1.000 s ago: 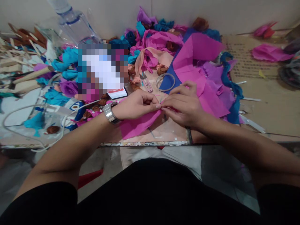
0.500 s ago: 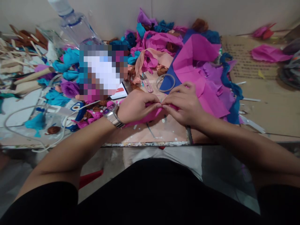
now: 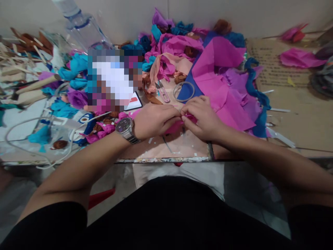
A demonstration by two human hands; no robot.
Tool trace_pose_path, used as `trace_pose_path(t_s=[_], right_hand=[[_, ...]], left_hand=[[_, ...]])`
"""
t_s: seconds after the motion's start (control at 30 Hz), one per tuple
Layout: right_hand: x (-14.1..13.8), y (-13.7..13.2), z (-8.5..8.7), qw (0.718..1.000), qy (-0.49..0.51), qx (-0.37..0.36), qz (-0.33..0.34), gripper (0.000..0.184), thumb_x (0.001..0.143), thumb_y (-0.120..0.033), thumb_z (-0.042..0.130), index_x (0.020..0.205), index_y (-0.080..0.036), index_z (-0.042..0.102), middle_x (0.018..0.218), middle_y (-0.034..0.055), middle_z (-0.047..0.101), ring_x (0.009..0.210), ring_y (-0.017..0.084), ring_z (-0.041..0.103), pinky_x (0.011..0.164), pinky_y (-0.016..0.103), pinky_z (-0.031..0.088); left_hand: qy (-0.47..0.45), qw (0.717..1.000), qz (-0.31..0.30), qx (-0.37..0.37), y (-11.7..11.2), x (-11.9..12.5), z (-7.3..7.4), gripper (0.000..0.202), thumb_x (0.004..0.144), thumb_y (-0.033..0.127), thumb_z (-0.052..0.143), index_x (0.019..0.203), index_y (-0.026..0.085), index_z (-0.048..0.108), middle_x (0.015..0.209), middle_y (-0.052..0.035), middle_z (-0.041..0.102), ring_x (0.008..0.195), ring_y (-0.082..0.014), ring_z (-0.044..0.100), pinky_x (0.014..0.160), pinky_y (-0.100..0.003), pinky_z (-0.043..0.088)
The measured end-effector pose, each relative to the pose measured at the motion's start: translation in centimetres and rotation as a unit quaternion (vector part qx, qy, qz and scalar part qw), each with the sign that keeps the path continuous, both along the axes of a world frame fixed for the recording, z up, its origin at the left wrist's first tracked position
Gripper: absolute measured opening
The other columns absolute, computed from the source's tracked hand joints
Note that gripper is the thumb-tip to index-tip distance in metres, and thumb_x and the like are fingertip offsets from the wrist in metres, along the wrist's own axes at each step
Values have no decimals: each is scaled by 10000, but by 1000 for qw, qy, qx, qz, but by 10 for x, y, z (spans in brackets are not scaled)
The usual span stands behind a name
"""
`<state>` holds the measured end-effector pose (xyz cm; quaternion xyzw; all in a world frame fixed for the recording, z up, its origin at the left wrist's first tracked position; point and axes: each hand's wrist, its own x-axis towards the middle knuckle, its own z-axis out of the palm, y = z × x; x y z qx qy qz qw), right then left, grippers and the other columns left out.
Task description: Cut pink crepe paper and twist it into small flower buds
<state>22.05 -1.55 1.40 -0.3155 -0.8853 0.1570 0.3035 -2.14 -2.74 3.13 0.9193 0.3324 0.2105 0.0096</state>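
A piece of pink crepe paper (image 3: 173, 127) is pinched between my two hands, low over the table's front part. My left hand (image 3: 156, 119), with a metal-banded watch (image 3: 125, 126) on its wrist, is closed on the paper, its thumb and fingers pressed together. My right hand (image 3: 201, 118) grips the same paper from the other side, fingertips touching or nearly touching the left ones. Much of the paper is hidden by the fingers. Just beyond the hands lie pink thread snips (image 3: 163, 94) and a ring-shaped roll (image 3: 185, 91).
Large pink sheets (image 3: 223, 90) lie right of the hands, beside a teal twisted strip (image 3: 260, 100). Crumpled paper pieces (image 3: 179, 47) heap up at the back. A clear bottle (image 3: 87, 31), a phone (image 3: 134, 101) and a white cable (image 3: 70, 146) are to the left. Cardboard (image 3: 283, 114) lies far right.
My left hand has rolled so the watch face shows more. The pinched fingertips have shifted slightly right, and less pink paper shows below the left hand.
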Motion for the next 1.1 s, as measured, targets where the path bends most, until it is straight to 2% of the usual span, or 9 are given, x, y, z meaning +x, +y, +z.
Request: trace_pose_path(t_s=[0.17,0.27,0.4,0.53,0.83,0.97,1.1], right_hand=[[0,0,0,1000,-3,-21,-7,128,1021,-306,564,968,-234,656,978,68,757,1089,308,639,1026,506,341],[1,2,1,1000,4,-19,-18,146,1027,-348,612,969,-242,693,985,64,783,1099,318,640,1033,516,341],[1,3,-1,1000,8,-2,-21,143,1031,-329,599,959,-250,694,967,55,777,1077,315,650,1023,521,352],[1,3,-3,1000,6,6,-25,122,1027,-309,565,975,-252,660,975,55,751,1070,307,645,1027,519,363],[4,3,0,1000,8,7,-21,91,993,-307,601,921,-273,646,952,44,762,1061,304,660,1020,534,386],[4,3,1,999,13,21,-20,136,1013,-324,592,922,-250,662,937,53,758,1077,308,659,1022,529,380],[5,2,2,999,26,15,-21,146,1030,-362,632,984,-252,716,968,49,790,1061,303,676,995,517,395]], left_hand=[[-5,1000,8,-3,1,-1,0,298,1098,337,532,1077,183,786,955,-57,817,808,-183,747,676,-301,471],[-12,1000,24,-5,3,-2,-3,316,1110,362,537,1049,200,801,908,-47,816,803,-179,751,681,-297,472],[-30,999,16,-17,5,-1,-3,305,1109,368,573,1022,208,817,867,-36,817,769,-171,741,676,-294,452],[-59,997,15,-51,3,1,4,328,1086,403,612,970,184,827,789,-49,800,679,-158,699,636,-283,416],[-98,986,10,-137,2,1,13,312,1056,389,640,943,169,830,797,-50,810,671,-145,702,643,-272,444],[-111,977,-6,-180,2,-1,17,317,1055,415,637,951,178,820,800,-38,808,660,-137,695,641,-273,454],[-99,978,-2,-186,3,-2,17,303,1049,399,639,935,186,822,765,-32,793,636,-133,670,630,-267,433]])
